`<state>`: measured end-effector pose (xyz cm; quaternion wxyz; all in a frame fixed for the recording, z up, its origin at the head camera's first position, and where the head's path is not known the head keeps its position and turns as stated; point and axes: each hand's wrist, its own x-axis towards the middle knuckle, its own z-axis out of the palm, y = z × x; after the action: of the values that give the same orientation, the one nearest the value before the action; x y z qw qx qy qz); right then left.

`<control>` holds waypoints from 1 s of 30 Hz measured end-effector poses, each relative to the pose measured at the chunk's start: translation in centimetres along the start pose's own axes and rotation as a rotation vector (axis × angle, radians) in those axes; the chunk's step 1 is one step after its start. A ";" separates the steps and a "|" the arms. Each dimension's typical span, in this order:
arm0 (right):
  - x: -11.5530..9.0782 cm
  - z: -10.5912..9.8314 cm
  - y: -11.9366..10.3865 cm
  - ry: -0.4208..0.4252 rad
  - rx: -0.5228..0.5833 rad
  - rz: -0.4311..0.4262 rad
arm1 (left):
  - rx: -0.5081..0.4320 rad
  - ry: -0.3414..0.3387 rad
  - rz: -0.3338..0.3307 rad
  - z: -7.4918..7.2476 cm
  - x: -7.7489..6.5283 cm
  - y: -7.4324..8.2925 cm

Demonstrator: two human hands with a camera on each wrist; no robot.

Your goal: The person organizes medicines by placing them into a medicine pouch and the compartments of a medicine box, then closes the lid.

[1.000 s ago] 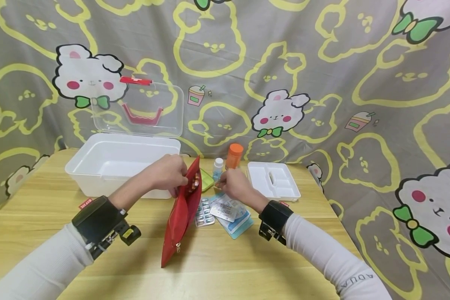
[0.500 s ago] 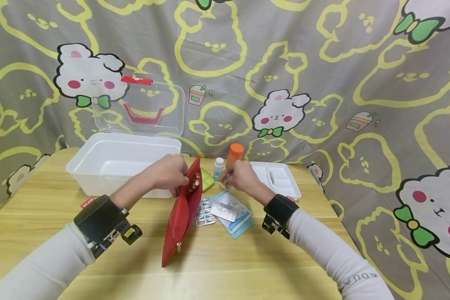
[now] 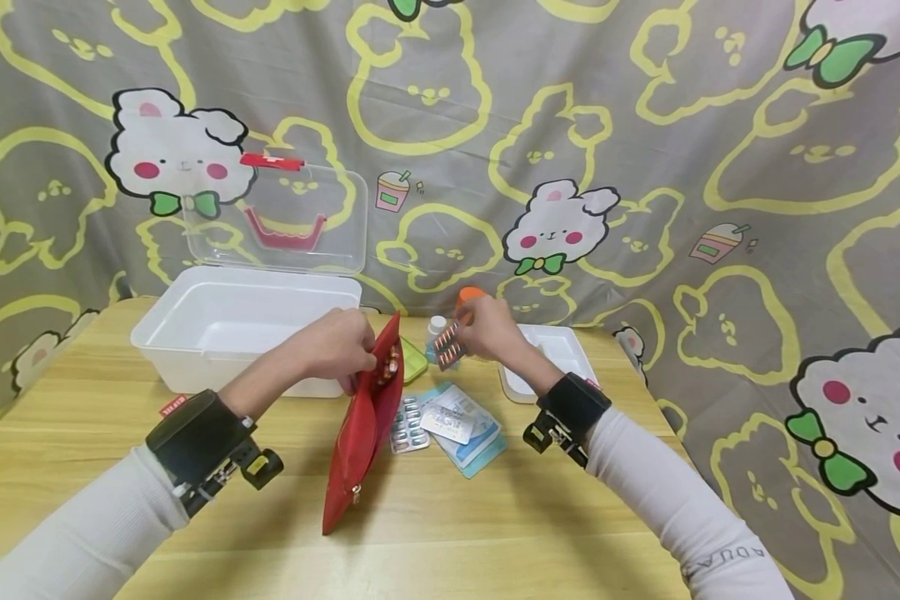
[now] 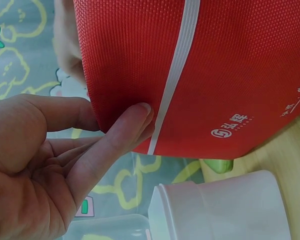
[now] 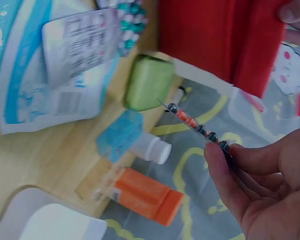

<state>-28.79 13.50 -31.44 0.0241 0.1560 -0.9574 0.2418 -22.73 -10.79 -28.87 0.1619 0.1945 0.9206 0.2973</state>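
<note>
My left hand (image 3: 339,346) pinches the top edge of a red zippered pouch (image 3: 360,442), which stands on edge over the table with its mouth parted. Red and yellow capsules show inside that mouth. In the left wrist view, thumb and fingers grip the pouch's corner beside a white stripe. Between thumb and fingers, my right hand (image 3: 491,329) pinches a blister pack (image 3: 447,346) of red and black capsules, raised in front of the bottles. Seen edge-on in the right wrist view, the blister pack (image 5: 197,125) points toward the red pouch (image 5: 215,40).
A clear-lidded white box (image 3: 195,350) stands at back left. Behind the right hand are an orange-capped bottle (image 3: 471,294), a small white-capped bottle (image 3: 437,323) and a divided white tray (image 3: 570,350). A green case (image 3: 414,360), capsule blister (image 3: 409,425) and blue-white packets (image 3: 468,446) lie mid-table.
My right hand has lifted the blister pack up and to the right, turning it so its capsules face the head camera. The left hand and pouch have stayed in place.
</note>
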 end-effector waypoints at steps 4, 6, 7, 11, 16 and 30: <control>-0.1 -0.8 -0.8 -0.029 0.089 0.015 | 0.002 -0.004 -0.004 0.1 0.0 0.1; -0.2 -1.2 -1.2 -0.038 0.124 0.020 | 0.001 -0.004 -0.003 0.1 0.0 0.1; -0.2 -1.3 -1.4 -0.040 0.143 0.022 | 0.002 -0.003 -0.002 0.1 0.0 0.1; -0.3 -1.9 -2.2 -0.047 0.183 0.018 | 0.004 0.002 0.001 0.1 0.0 0.0; -0.5 -2.1 -3.1 -0.061 0.185 0.011 | 0.006 0.005 0.000 0.2 0.2 0.1; -0.9 -1.3 -4.6 -0.084 0.224 -0.034 | 0.027 0.001 0.012 0.3 0.3 0.3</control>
<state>-26.58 10.54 -28.31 -0.0294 0.1837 -0.9217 0.3403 -22.81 -10.29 -28.94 0.1569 0.2018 0.9235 0.2859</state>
